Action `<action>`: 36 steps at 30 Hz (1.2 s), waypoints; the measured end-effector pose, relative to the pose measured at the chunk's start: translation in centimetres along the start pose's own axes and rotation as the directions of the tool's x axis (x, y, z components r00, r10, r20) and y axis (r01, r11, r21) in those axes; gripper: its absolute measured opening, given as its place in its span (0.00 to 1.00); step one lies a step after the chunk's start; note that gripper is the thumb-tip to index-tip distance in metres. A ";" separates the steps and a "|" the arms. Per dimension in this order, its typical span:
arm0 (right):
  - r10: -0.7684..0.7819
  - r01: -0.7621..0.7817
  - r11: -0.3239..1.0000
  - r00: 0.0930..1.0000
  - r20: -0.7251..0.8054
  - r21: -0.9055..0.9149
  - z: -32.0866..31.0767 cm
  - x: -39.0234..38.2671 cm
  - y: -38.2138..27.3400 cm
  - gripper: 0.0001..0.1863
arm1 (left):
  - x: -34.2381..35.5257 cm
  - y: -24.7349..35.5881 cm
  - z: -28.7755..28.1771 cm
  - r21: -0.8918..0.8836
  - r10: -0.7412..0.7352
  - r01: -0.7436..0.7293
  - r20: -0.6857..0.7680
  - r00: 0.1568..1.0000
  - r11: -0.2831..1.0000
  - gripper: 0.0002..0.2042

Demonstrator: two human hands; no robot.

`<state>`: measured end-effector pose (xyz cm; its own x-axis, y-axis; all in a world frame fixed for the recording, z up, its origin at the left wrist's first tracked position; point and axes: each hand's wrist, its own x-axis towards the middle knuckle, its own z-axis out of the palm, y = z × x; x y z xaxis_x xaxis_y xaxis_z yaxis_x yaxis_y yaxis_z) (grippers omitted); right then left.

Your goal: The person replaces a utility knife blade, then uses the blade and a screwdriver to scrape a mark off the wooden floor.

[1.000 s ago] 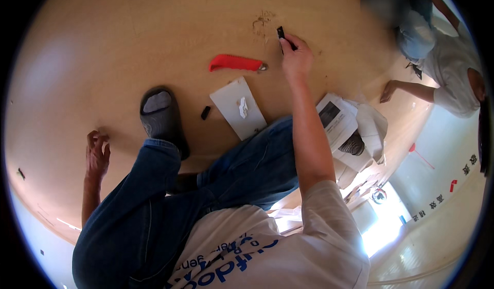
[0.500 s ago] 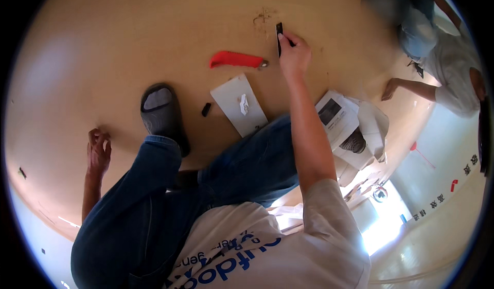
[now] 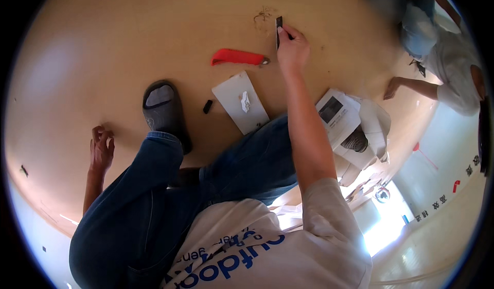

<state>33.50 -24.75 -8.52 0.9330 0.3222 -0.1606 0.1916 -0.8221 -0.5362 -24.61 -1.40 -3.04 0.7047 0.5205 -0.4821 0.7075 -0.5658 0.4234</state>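
My right hand (image 3: 292, 52) grips a dark flat strip (image 3: 279, 26), thumb along it, on the wooden surface (image 3: 128, 37) beside brown scuff marks (image 3: 263, 16). Just left and below that hand lies a red utility knife (image 3: 235, 56), with a small black block (image 3: 208, 106) and a white board (image 3: 229, 91) bearing a crumpled white scrap (image 3: 245, 102) further down. My left hand (image 3: 101, 150) rests at the lower left, fingers curled loosely apart and holding nothing, near my grey slide sandal (image 3: 163, 116).
At the upper right another person (image 3: 453, 78) in a pale shirt leans a hand (image 3: 392, 88) on the surface. Loose papers and packaging (image 3: 370, 129) lie right of my forearm. A pale wall or floor with lettering (image 3: 437, 155) borders the wooden surface at the right.
My right hand has edged slightly away from me with the dark strip, now held more upright. The whole view has shifted a little. My left hand stays in much the same place.
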 end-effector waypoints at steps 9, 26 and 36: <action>0.019 -0.018 1.000 1.000 -0.025 0.022 0.3 -0.3 -0.1 0.14 | 0.2 0.2 -0.1 0.085 0.004 -0.005 0.008 1.000 0.996 0.10; 0.036 -0.032 0.994 0.998 -0.043 0.103 0.6 -0.3 1.3 0.14 | 0.8 1.1 0.0 0.072 0.058 -0.054 -0.043 0.997 0.996 0.10; 0.102 -0.097 0.989 0.994 -0.035 0.110 -0.7 -0.5 2.7 0.13 | -0.1 -0.2 0.7 0.022 0.053 -0.052 -0.044 0.998 0.998 0.10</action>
<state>33.77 -27.48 -9.27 0.9577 0.2202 -0.1852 0.0652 -0.7930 -0.6058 -24.83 -1.76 -3.63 0.7429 0.5171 -0.4251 0.6685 -0.6063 0.4307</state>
